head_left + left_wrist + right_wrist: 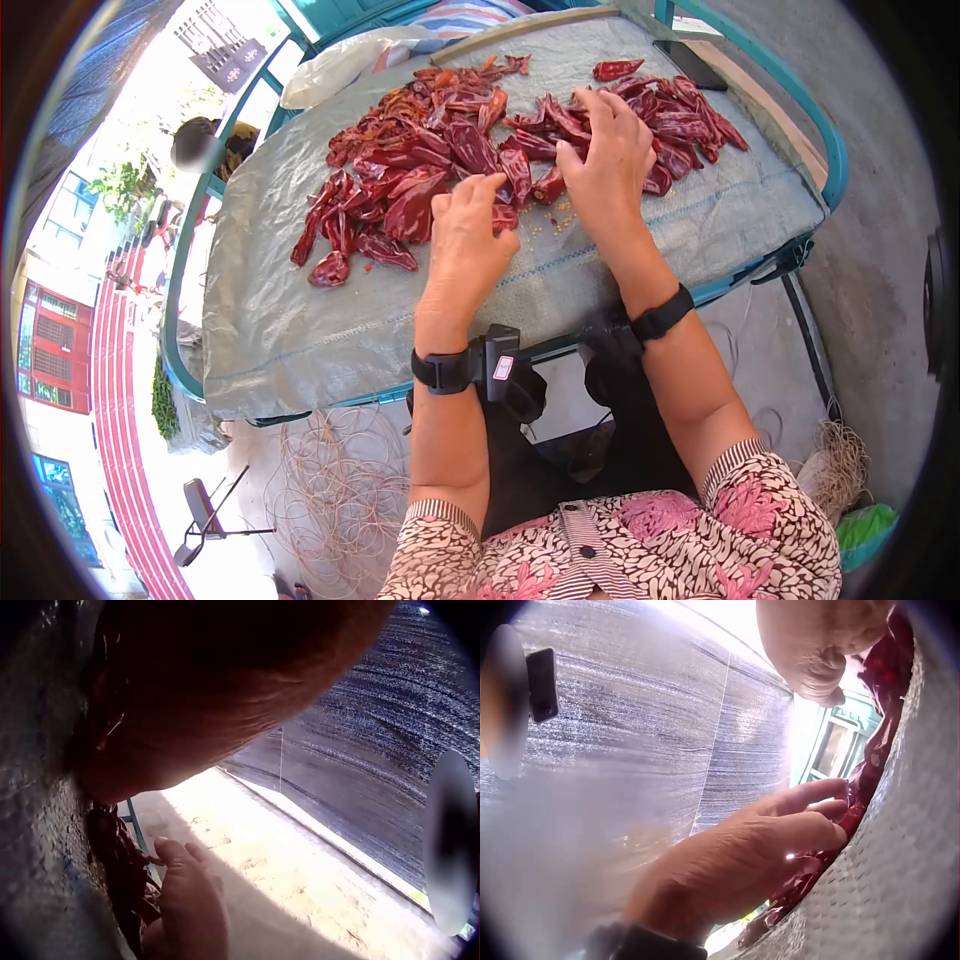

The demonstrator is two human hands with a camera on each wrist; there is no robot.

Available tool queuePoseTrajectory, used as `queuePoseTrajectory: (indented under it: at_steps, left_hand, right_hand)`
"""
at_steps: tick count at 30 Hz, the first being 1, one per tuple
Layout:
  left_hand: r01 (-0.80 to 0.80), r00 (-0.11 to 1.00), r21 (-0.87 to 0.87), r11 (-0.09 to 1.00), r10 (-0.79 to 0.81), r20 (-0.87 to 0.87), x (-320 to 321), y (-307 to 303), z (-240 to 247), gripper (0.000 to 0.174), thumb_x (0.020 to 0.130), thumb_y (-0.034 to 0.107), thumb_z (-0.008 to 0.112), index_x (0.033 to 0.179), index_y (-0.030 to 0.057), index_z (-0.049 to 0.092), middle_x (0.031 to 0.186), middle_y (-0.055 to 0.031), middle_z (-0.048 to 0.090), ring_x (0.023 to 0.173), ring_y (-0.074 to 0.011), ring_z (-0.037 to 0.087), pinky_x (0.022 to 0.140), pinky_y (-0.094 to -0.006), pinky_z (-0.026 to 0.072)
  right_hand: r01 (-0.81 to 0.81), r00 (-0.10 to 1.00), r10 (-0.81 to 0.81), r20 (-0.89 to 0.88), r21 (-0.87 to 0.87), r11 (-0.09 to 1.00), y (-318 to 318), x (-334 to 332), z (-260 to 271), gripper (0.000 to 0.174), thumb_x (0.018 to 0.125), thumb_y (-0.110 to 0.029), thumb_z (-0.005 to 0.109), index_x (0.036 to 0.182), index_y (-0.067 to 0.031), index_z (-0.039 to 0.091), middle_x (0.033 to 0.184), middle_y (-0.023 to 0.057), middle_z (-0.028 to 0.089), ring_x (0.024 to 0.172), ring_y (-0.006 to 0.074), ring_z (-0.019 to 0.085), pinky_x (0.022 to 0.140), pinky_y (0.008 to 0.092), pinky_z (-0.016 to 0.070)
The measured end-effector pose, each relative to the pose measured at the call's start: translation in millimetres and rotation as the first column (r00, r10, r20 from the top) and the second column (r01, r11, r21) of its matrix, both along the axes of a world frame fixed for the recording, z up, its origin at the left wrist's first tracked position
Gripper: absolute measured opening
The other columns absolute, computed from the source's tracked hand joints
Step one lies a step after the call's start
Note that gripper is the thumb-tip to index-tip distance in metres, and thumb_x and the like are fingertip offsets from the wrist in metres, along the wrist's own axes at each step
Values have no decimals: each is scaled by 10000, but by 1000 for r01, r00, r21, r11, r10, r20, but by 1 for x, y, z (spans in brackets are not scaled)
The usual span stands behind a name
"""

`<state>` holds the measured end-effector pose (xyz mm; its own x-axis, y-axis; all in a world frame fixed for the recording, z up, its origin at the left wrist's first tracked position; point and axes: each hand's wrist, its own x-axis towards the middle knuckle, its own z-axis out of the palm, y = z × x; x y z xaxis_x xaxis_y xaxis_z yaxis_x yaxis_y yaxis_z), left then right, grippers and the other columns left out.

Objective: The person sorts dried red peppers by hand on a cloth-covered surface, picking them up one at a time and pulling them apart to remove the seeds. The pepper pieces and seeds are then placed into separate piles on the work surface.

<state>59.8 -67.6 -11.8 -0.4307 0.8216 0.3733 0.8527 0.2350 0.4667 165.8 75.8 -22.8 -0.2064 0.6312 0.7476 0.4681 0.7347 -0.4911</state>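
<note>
Dried red peppers lie in a large heap at the left and centre of a woven sheet. A smaller heap of peppers is at the right. The left hand reaches the near edge of the large heap, fingers bent and thumb apart; in the right wrist view its fingertips touch red peppers. Over the near-left part of the smaller heap is the right hand, with thumb and fingers spread apart. Under the palms, contact is partly hidden. Yellowish seeds are scattered between the hands.
The grey woven sheet covers a platform inside a teal metal frame. A dark phone lies at the far right, near a single pepper. A pale bag rests at the back left.
</note>
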Motion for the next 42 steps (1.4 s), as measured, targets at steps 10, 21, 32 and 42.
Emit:
queuePoseTrajectory:
  at_steps: [10, 21, 32, 42]
  left_hand:
    - [-84, 986, 20, 996, 86, -140, -6, 11, -19, 392, 829, 93, 733, 1214, 68, 663, 1105, -146, 630, 1048, -364, 570, 925, -451, 490]
    - [-93, 995, 313, 945, 81, 49, -7, 14, -19, 247, 936, 75, 636, 1177, 23, 630, 1114, -162, 636, 1036, -366, 600, 880, -466, 499]
    - [-336, 888, 405, 851, 143, 436, -27, 14, -24, 501, 978, 39, 579, 1434, -51, 391, 1254, -218, 583, 1083, -308, 625, 915, -381, 515]
    - [84, 993, 245, 966, -63, -96, -36, 38, 1, 542, 865, 71, 585, 1406, 39, 557, 1380, -177, 587, 1229, -304, 565, 1102, -411, 386]
  right_hand:
    - [-182, 983, 181, 10, 41, 982, -8, -7, -7, 337, 817, -116, 710, 1151, -159, 693, 1192, 51, 665, 1171, 281, 565, 1039, 470, 371]
    - [-461, 871, 429, 240, 98, 882, -17, -6, -5, 363, 795, -202, 743, 1154, -170, 705, 1169, 15, 690, 1192, 260, 558, 1129, 539, 275]
    - [-378, 893, 337, 298, 93, 921, -14, -13, -22, 283, 852, -273, 740, 1107, -151, 712, 1042, 31, 709, 1072, 235, 605, 1108, 535, 316]
    - [-75, 993, 72, -94, -22, 997, -11, -4, -1, 527, 812, -122, 748, 1317, -130, 595, 1429, 150, 479, 1268, 373, 486, 1022, 504, 410]
